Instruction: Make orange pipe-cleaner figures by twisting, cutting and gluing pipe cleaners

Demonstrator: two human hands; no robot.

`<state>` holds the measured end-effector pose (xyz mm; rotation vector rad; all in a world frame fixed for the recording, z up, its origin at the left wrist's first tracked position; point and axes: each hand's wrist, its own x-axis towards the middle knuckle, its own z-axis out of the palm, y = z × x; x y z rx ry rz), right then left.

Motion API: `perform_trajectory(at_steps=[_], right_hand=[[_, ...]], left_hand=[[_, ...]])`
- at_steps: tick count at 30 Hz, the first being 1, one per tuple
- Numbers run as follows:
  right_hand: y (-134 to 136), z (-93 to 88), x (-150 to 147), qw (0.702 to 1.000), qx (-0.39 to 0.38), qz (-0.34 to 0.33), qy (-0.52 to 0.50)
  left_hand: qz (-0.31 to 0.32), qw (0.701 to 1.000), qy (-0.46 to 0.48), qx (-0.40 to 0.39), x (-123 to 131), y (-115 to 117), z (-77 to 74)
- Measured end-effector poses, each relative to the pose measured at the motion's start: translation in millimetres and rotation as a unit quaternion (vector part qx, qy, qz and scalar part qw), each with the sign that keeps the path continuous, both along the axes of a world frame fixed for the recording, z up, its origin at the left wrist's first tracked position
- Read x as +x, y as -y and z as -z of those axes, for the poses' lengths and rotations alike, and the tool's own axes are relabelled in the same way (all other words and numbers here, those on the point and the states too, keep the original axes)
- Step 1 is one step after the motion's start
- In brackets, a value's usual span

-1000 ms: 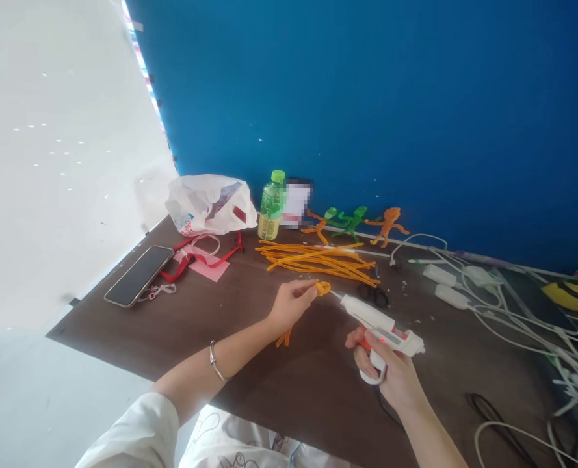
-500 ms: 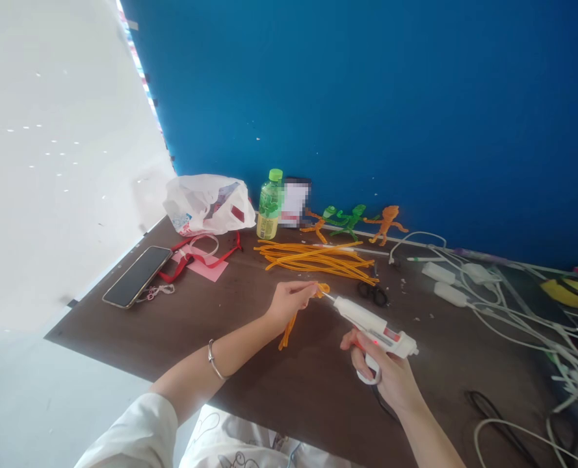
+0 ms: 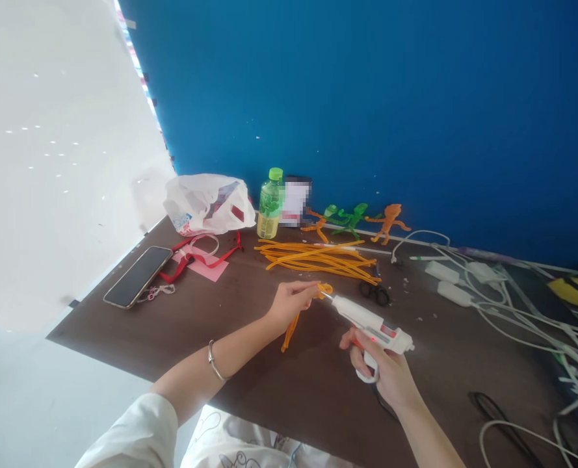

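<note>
My left hand (image 3: 292, 303) pinches an orange pipe cleaner (image 3: 324, 289) whose upper end is bent into a small loop; its loose ends hang down below the fingers. My right hand (image 3: 374, 357) is wrapped round the handle of a white hot glue gun (image 3: 364, 316), with a finger on the orange trigger. The gun's metal nozzle points left and is at the looped end, touching or almost so. A small red light glows on its body. Behind my hands lies a pile of orange pipe cleaners (image 3: 318, 258), with black-handled scissors (image 3: 374, 294) to its right.
Orange and green pipe-cleaner figures (image 3: 354, 221) stand along the blue wall. A green-capped bottle (image 3: 270, 205) and a white plastic bag (image 3: 208, 205) are at the back. A phone (image 3: 137, 277) lies on the left beside a red strap (image 3: 184, 266). White cables (image 3: 508, 305) tangle at the right.
Both hands hold nearly the same pose. The glue gun has shifted very slightly left, its nozzle staying at the pipe cleaner's loop. The whole view has moved a little.
</note>
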<state>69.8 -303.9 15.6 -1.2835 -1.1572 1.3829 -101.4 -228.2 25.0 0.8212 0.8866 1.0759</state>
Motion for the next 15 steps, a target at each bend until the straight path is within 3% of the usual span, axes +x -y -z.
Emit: perform_trajectory(at_steps=[15], right_hand=[[0.0,3.2,-0.9,0.999,-0.014,0.030,0.001]], left_hand=[[0.008,1.000,0.005,0.010,0.2,-1.0,3.8]])
